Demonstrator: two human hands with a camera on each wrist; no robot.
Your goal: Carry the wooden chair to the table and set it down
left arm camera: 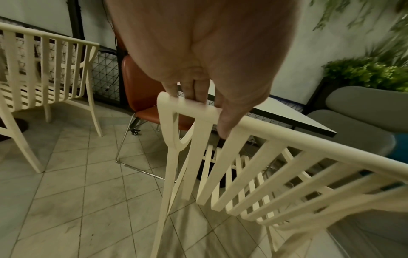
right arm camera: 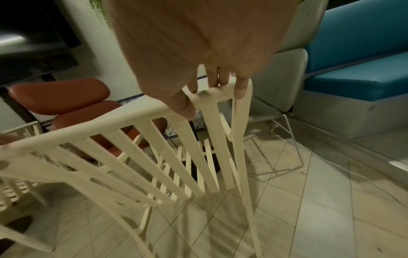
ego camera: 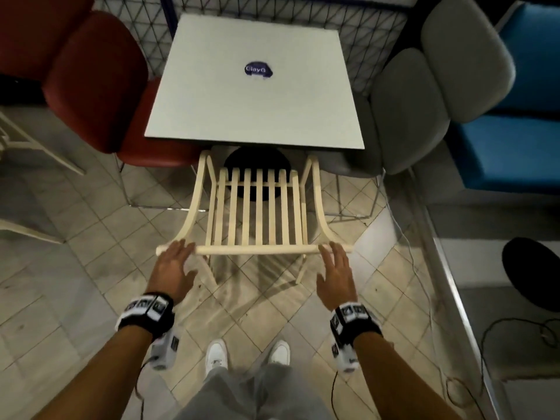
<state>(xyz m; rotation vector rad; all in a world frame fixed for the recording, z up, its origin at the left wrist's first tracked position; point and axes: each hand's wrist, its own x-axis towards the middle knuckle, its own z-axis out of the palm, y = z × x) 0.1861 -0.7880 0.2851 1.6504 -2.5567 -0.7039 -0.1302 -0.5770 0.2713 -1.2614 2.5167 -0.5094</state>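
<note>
Your wooden chair (ego camera: 257,213) stands on the tiled floor (ego camera: 91,268) directly in front of the table (ego camera: 254,95), its front edge at or just under the near table edge, backrest toward you. The slatted seat lies over the table's dark round base (ego camera: 257,160).

Your left hand (ego camera: 171,268) rests on the left end of the top rail (ego camera: 257,249), fingers straight and lightly spread, lying flat over the rail. In the left wrist view the fingers (left arm camera: 192,90) reach over the rail's far side while the thumb (left arm camera: 229,120) lies along its near face; they look relaxed rather than clamped, though blur makes this uncertain.

Your right hand (ego camera: 336,277) sits likewise on the right end, fingers extended and close together. In the right wrist view the fingertips (right arm camera: 240,90) touch the rail corner, the thumb (right arm camera: 183,106) on the near side.

A red chair (ego camera: 97,83) stands left of the table, a grey chair (ego camera: 424,95) right, and a blue bench (ego camera: 515,122) beyond it.
</note>
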